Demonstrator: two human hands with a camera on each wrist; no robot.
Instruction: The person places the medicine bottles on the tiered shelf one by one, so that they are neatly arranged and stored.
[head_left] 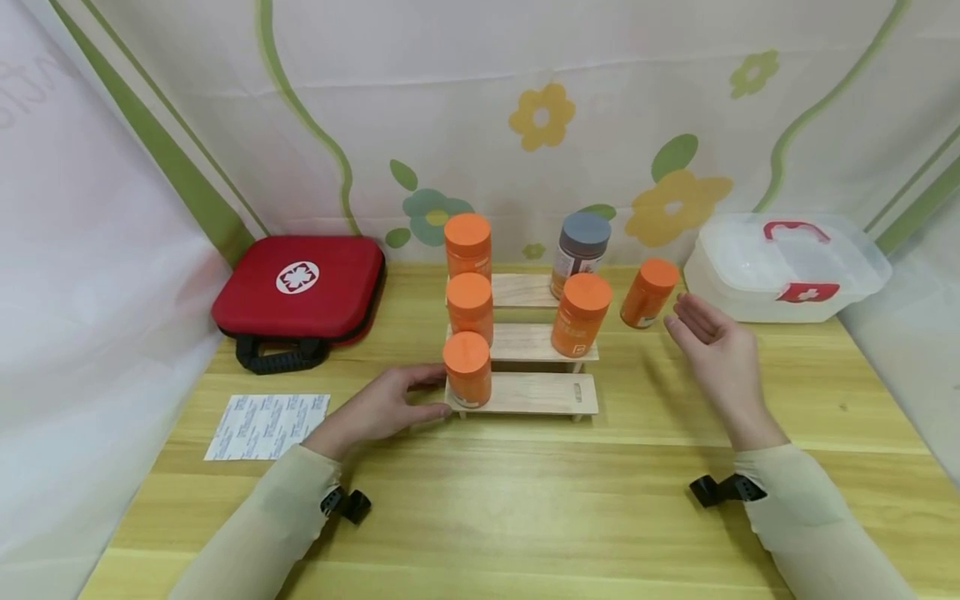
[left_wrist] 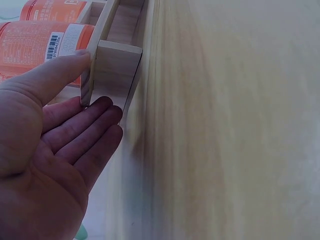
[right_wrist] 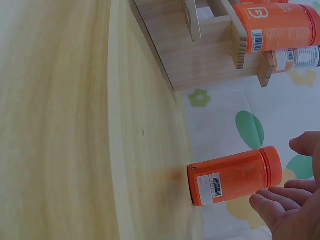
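Observation:
A three-tier wooden shelf [head_left: 536,393] stands mid-table and bears several orange bottles [head_left: 467,375], with a grey-lidded bottle [head_left: 581,250] on its top tier at the right. My left hand [head_left: 393,404] is at the left end of the bottom tier. In the left wrist view its thumb touches the board's edge and its extended fingers [left_wrist: 95,130] lie along the end. To the right of the shelf, a separate orange bottle [head_left: 648,293] stands on the table. Beside its lid is my right hand [head_left: 712,350], fingers loosely extended and holding nothing.
A red first-aid case [head_left: 300,283] lies at the back left, its black handle towards me. In front of it is a white printed sheet [head_left: 266,427]. At the back right sits a translucent lidded box [head_left: 787,267] with red clasps. A patterned curtain [head_left: 450,100] hangs behind the table.

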